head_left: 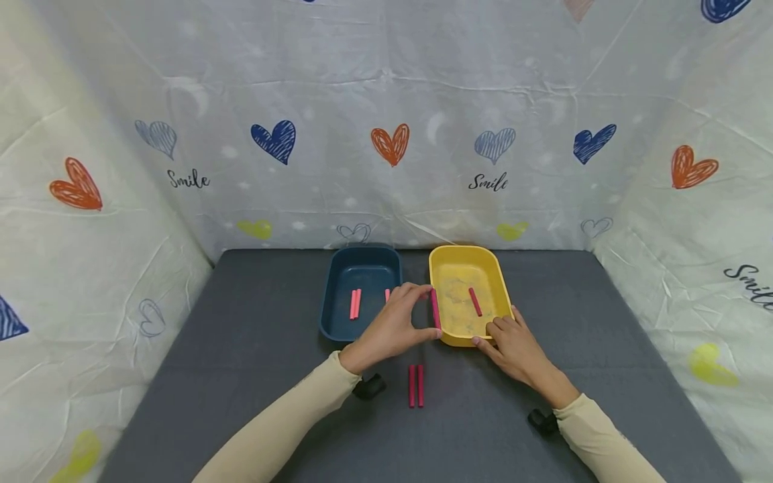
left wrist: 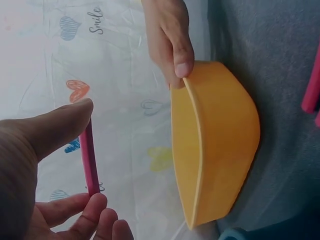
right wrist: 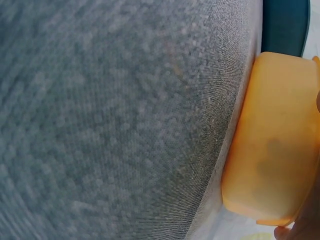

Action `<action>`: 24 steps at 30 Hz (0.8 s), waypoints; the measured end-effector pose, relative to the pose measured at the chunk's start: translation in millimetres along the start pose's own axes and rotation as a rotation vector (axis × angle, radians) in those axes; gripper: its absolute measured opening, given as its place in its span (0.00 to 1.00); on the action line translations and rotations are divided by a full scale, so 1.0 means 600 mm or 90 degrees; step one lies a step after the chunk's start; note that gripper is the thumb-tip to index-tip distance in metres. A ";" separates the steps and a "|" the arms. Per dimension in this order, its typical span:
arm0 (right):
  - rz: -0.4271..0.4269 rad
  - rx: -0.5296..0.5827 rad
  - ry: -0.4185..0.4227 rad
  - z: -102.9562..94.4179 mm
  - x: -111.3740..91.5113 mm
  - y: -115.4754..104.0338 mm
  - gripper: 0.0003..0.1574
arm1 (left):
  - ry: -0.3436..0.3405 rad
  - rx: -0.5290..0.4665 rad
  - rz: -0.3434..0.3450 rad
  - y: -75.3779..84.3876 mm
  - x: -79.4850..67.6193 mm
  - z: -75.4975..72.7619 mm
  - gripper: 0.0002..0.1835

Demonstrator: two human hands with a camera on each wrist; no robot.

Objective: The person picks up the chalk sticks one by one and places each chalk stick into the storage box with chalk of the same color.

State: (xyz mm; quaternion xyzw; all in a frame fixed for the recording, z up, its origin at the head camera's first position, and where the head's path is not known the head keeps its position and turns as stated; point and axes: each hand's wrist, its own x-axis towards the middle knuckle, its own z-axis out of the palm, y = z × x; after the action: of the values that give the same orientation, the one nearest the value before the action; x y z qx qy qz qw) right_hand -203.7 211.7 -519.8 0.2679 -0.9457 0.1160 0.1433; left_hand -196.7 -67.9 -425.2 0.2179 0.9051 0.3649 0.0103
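My left hand (head_left: 389, 329) pinches a dark pink stick (head_left: 435, 310) by its two ends, thumb at one and fingertips at the other. It holds the stick over the left rim of a yellow tray (head_left: 449, 272). Inside that tray lies another dark pink stick (head_left: 475, 302). With thumb outside and fingers over the rim, my right hand (head_left: 522, 352) grips the tray's near right corner. In the left wrist view the held stick (left wrist: 89, 161) looks slim and straight-sided, raised apart from the tray wall (left wrist: 225, 135).
Left of the yellow tray stands a dark blue tray (head_left: 362, 272) with light pink sticks (head_left: 355, 304); my left hand partly hides one. Two dark pink sticks (head_left: 417, 386) lie side by side on the grey table (head_left: 260, 376). A heart-printed white cloth (head_left: 338, 194) rises behind.
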 end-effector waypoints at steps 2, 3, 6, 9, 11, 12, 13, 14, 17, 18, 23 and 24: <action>-0.004 0.000 0.008 0.001 -0.001 0.000 0.21 | -0.002 0.006 0.001 0.001 0.011 0.003 0.43; -0.007 -0.003 0.012 0.002 -0.001 0.001 0.22 | -0.003 0.010 0.002 0.001 0.016 0.005 0.43; -0.014 -0.004 0.023 0.003 -0.001 0.002 0.22 | -0.008 0.022 0.002 0.002 0.033 0.010 0.43; -0.017 -0.002 0.027 0.004 0.000 0.002 0.22 | -0.016 0.021 0.001 0.002 0.051 0.016 0.43; -0.017 0.002 0.024 0.002 0.001 0.001 0.21 | -0.020 0.020 0.001 0.002 0.063 0.022 0.42; -0.015 0.001 0.021 0.002 0.001 0.001 0.21 | -0.022 0.020 0.000 0.002 0.068 0.024 0.42; -0.013 0.003 0.016 0.001 0.002 0.000 0.21 | -0.024 0.021 -0.002 0.002 0.074 0.027 0.42; -0.010 0.002 0.011 0.000 0.002 0.000 0.21 | -0.025 0.025 -0.003 0.002 0.079 0.029 0.42; -0.001 0.003 -0.003 -0.002 0.003 -0.001 0.21 | -0.029 0.036 -0.006 0.000 0.096 0.036 0.43; 0.001 0.003 -0.007 -0.003 0.003 -0.001 0.21 | -0.032 0.043 -0.003 -0.001 0.101 0.038 0.43; 0.011 -0.002 -0.022 -0.005 0.003 -0.001 0.21 | -0.058 0.072 0.024 -0.006 0.126 0.046 0.42; 0.011 -0.003 -0.023 -0.005 0.003 -0.001 0.21 | -0.064 0.078 0.028 -0.007 0.130 0.048 0.41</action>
State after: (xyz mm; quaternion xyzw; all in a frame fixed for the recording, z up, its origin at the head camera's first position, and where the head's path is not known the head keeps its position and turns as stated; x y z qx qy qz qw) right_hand -204.0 211.3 -516.2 0.2611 -0.9507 0.1102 0.1258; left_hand -263.8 -20.1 -437.9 0.2558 0.9191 0.2977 0.0345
